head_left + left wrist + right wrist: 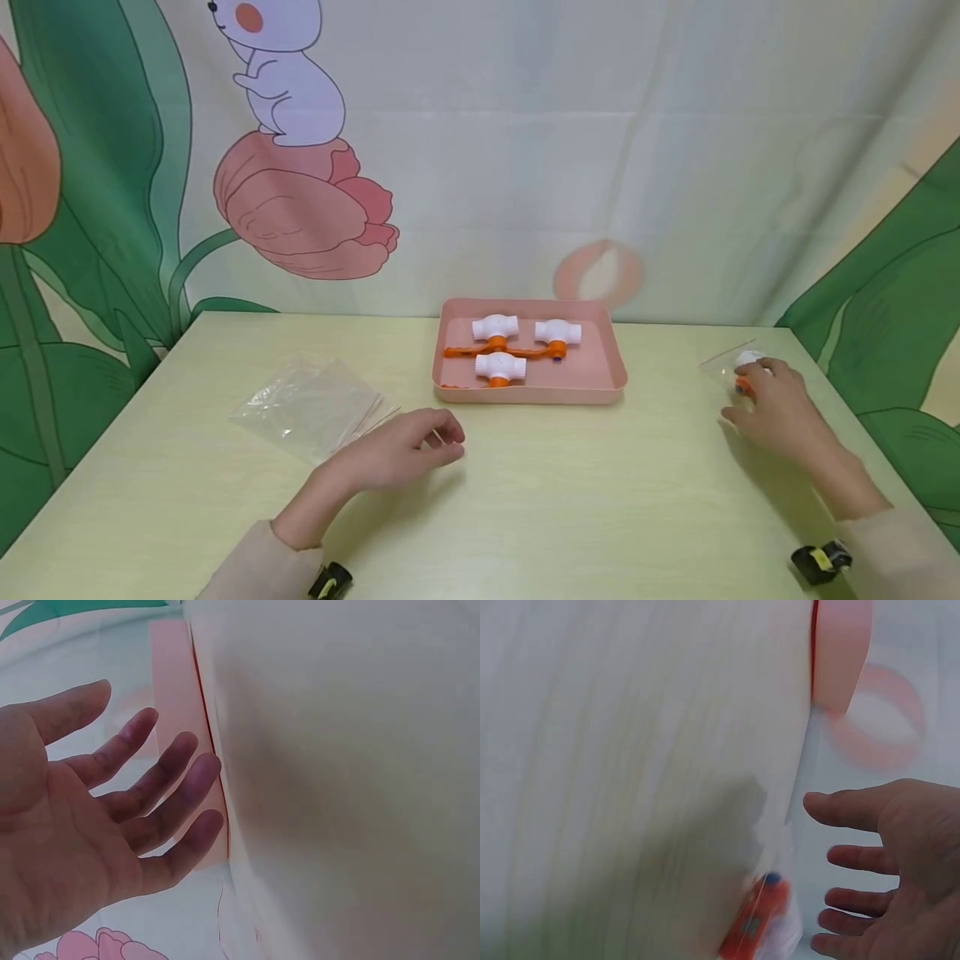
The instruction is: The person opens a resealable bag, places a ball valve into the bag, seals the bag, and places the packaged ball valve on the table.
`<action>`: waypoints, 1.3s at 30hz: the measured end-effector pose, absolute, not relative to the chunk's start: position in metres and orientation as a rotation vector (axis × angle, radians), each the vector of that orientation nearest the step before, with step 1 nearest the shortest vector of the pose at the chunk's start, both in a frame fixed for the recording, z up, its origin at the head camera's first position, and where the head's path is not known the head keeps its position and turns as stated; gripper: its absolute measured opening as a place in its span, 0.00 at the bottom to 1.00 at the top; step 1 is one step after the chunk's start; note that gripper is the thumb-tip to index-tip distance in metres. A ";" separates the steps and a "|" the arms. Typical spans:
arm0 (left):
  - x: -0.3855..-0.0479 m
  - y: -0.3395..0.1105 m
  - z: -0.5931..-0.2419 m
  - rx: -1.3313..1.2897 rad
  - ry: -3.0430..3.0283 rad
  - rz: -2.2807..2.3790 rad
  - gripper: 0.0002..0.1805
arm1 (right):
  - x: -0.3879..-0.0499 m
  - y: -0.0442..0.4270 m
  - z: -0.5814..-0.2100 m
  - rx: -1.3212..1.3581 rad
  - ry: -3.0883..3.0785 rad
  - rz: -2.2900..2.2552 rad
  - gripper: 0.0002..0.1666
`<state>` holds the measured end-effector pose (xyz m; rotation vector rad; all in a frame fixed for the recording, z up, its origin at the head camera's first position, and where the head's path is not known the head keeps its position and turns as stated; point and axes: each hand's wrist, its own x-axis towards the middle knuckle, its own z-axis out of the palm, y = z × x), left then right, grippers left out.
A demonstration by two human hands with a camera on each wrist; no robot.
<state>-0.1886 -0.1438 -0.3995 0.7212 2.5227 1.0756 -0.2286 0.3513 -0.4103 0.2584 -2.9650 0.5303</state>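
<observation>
My right hand (780, 412) is over a white and orange plastic valve (742, 385) in a clear zip bag (717, 363) at the table's right side. In the right wrist view, the thumb and fingers are spread apart beside the bagged valve (756, 919), with nothing between them; whether they touch the bag cannot be told. My left hand (408, 450) hovers over the table with loosely bent fingers and holds nothing. Nearest to it lie several clear zip bags (307, 408) in a flat pile. The left wrist view has its palm (75, 832) bare.
A pink tray (592, 367) stands at the back middle of the pale table (585, 500). In it lie three white valves (501, 367) with orange handles. Behind the table hangs a printed curtain (487, 167).
</observation>
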 end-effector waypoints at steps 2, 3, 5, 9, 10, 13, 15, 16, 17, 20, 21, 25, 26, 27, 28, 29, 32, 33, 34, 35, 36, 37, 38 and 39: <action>-0.189 -0.146 -0.399 0.727 2.529 1.079 0.10 | -0.226 0.342 -0.409 0.360 -2.934 0.498 0.33; -0.189 -0.147 -0.398 0.729 2.531 1.082 0.11 | -0.225 0.338 -0.409 0.403 -2.923 0.488 0.31; -0.189 -0.149 -0.397 0.734 2.541 1.085 0.12 | -0.223 0.330 -0.408 0.476 -2.909 0.475 0.26; -0.190 -0.152 -0.395 0.749 2.573 1.078 0.12 | -0.216 0.315 -0.406 0.547 -2.921 0.488 0.21; -0.190 -0.153 -0.395 0.753 2.584 1.073 0.12 | -0.214 0.311 -0.405 0.550 -2.930 0.491 0.21; -0.189 -0.155 -0.393 0.772 2.621 1.050 0.13 | -0.207 0.298 -0.400 0.553 -2.964 0.514 0.20; -0.188 -0.156 -0.393 0.786 2.648 1.023 0.13 | -0.203 0.291 -0.398 0.576 -2.962 0.530 0.19; -0.188 -0.157 -0.392 0.800 2.662 1.003 0.13 | -0.201 0.288 -0.397 0.587 -2.965 0.542 0.18; -0.188 -0.158 -0.392 0.817 2.675 0.982 0.13 | -0.200 0.285 -0.397 0.599 -2.968 0.556 0.18; -0.189 -0.160 -0.392 0.846 2.708 0.925 0.13 | -0.197 0.278 -0.397 0.634 -2.980 0.579 0.16; -0.189 -0.160 -0.391 0.843 2.717 0.905 0.14 | -0.196 0.277 -0.397 0.637 -2.991 0.589 0.16; -0.190 -0.164 -0.387 0.817 2.742 0.842 0.14 | -0.193 0.271 -0.396 0.646 -3.025 0.589 0.15; -0.191 -0.166 -0.386 0.812 2.747 0.827 0.14 | -0.192 0.270 -0.396 0.650 -3.026 0.590 0.15; -0.191 -0.167 -0.385 0.806 2.751 0.817 0.14 | -0.191 0.269 -0.395 0.654 -3.028 0.594 0.15; -0.192 -0.169 -0.383 0.806 2.756 0.805 0.14 | -0.190 0.268 -0.395 0.660 -3.028 0.600 0.15; -0.192 -0.170 -0.382 0.800 2.761 0.795 0.14 | -0.189 0.267 -0.394 0.666 -3.027 0.607 0.15; -0.194 -0.175 -0.380 0.780 2.773 0.764 0.16 | -0.187 0.264 -0.391 0.681 -3.029 0.624 0.14; -0.194 -0.177 -0.379 0.772 2.778 0.750 0.17 | -0.186 0.263 -0.390 0.686 -3.030 0.626 0.14; -0.195 -0.178 -0.379 0.763 2.780 0.739 0.18 | -0.185 0.263 -0.389 0.690 -3.032 0.627 0.14; -0.196 -0.180 -0.379 0.754 2.780 0.732 0.20 | -0.185 0.262 -0.389 0.696 -3.035 0.625 0.13; -0.197 -0.181 -0.379 0.749 2.779 0.729 0.21 | -0.184 0.261 -0.389 0.701 -3.039 0.622 0.13; -0.198 -0.183 -0.379 0.741 2.777 0.728 0.23 | -0.184 0.261 -0.389 0.704 -3.042 0.620 0.13; -0.198 -0.184 -0.379 0.735 2.776 0.730 0.24 | -0.184 0.261 -0.390 0.708 -3.044 0.619 0.13; -0.199 -0.186 -0.379 0.727 2.775 0.732 0.26 | -0.184 0.261 -0.390 0.710 -3.047 0.619 0.13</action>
